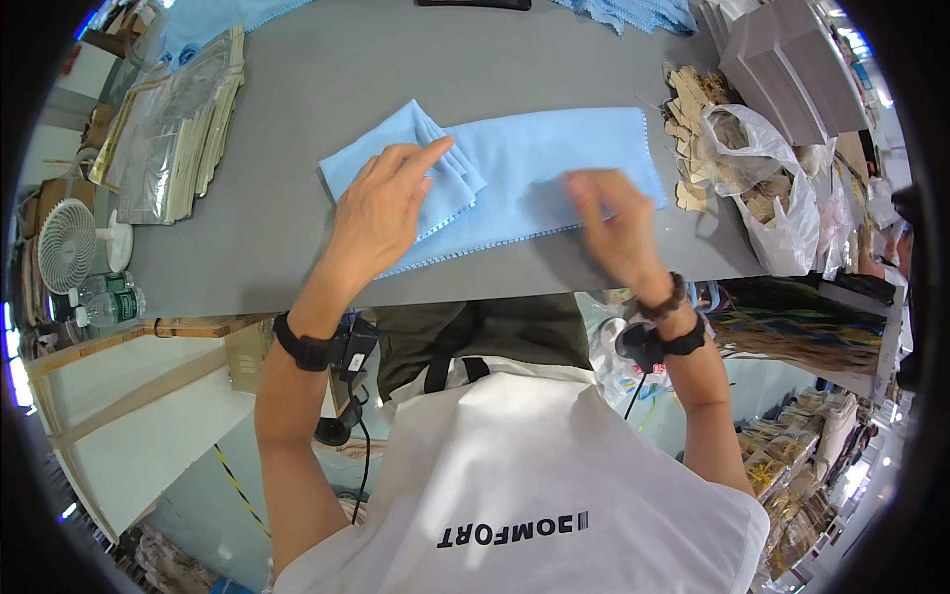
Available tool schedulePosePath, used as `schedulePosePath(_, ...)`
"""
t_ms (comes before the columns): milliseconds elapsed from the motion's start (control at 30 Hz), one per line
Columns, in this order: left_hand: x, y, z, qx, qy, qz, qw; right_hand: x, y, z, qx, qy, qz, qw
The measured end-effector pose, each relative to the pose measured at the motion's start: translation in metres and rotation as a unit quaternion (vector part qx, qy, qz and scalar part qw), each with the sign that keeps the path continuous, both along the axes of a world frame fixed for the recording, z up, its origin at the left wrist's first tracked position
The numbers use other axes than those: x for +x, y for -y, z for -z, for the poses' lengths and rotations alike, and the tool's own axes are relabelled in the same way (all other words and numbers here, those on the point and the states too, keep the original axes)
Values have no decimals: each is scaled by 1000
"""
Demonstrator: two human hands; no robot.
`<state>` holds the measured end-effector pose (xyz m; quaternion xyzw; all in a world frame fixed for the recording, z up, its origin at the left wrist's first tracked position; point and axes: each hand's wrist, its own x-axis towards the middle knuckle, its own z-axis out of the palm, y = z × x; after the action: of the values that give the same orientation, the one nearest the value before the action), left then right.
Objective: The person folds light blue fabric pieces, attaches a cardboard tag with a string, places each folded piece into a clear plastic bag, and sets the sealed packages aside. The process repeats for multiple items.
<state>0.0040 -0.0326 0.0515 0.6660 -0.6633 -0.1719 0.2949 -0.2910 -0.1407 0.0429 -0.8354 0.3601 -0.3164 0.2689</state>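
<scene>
A light blue cloth with stitched edges lies on the grey table in front of me. Its left part is folded over at a slant into a layered flap. My left hand rests on that flap, index finger extended and thumb apart, pressing rather than gripping. Over the right half of the cloth is my right hand, blurred, with its fingers curled toward the thumb. Whether it touches the cloth or pinches anything cannot be made out.
Stacked clear-sleeved packs lie at left, near a white fan and plastic bottles. On the right are beige tags, a white plastic bag and grey-mauve boxes. More blue cloth lies at the far edge.
</scene>
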Motion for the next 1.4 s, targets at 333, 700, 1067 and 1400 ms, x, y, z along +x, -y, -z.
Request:
schedulePosePath(333,-14,30,5,-59,-69,149,985,-70,62,19,-87,-235,193,949)
schedulePosePath(700,-66,41,17,-154,55,60,985,-2,26,-68,227,204,48,951)
schedulePosePath(1067,11,-38,11,37,-310,-232,921,97,-33,-50,352,89,-380,850)
schedulePosePath(1400,17,-48,25,-85,3,-189,978,106,-1,9,-138,-92,-212,963)
